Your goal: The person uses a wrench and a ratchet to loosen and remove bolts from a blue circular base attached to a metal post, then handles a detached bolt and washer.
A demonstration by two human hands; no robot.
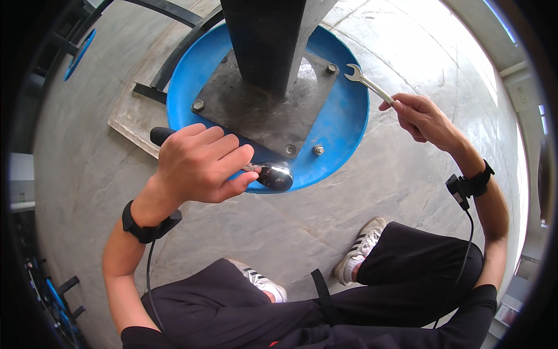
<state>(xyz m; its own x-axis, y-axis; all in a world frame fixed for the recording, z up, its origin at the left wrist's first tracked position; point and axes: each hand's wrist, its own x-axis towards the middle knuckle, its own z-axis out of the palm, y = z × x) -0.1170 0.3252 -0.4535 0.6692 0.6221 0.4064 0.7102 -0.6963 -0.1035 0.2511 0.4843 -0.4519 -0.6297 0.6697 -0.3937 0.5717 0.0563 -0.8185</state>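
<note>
Ratchet, rounded polished head, black handle end: left hand wraps it in closed grip over near rim of smooth blue disc. Right hand grips slim silver open-ended wrench by disc's right rim. Beyond: dull, scuffed flat plate, hex bolts at corners; square dark post.

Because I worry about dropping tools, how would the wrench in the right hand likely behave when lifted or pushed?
The wrench is probably stiff, since it looks like straight, solid metal. Its shiny surface may feel slippery. If laid down and pushed, it would likely slide rather than roll, given its broad forked head.
</note>
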